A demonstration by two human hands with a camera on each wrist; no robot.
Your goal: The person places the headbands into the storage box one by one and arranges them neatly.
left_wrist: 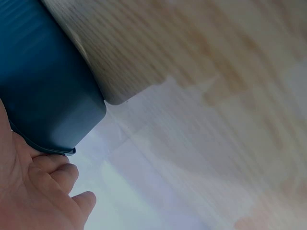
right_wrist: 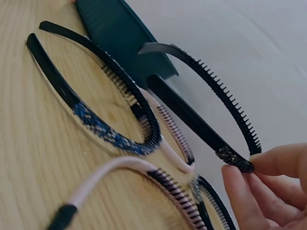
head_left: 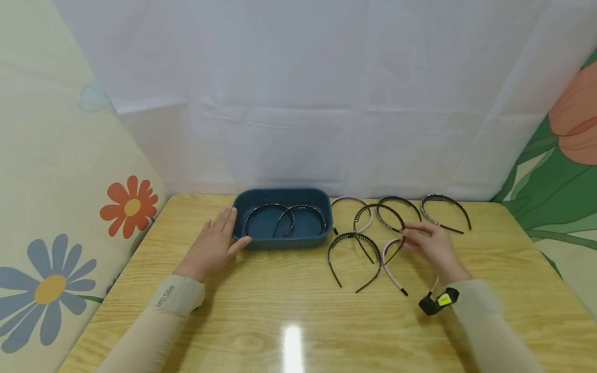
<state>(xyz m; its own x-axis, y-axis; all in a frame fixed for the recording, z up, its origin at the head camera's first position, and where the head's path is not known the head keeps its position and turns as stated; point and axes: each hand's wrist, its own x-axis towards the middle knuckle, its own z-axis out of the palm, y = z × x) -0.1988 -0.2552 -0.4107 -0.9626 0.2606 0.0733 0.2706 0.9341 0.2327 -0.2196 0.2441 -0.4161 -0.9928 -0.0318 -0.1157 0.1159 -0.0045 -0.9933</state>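
A dark blue plastic bin [head_left: 282, 243] stands at the back of the table with two dark glittery headbands inside, a left one [head_left: 268, 205] and a right one [head_left: 308, 206]. My left hand [head_left: 214, 243] rests against its left end, fingers along the side and thumb at the near rim. My right hand [head_left: 431, 246] pinches a black toothed headband [right_wrist: 189, 117] with dark stones between thumb and fingers, its ends pointing toward the bin. Below it lie a black headband with blue stones [right_wrist: 96, 122] and a pink headband [right_wrist: 115, 165].
Behind the held headband lies another pink headband [head_left: 370, 220]. Two more black headbands, a middle one [head_left: 398, 198] and a far-right one [head_left: 448, 197], lie along the back edge. A white cloth [head_left: 289, 145] hangs behind the wooden table [head_left: 261, 311].
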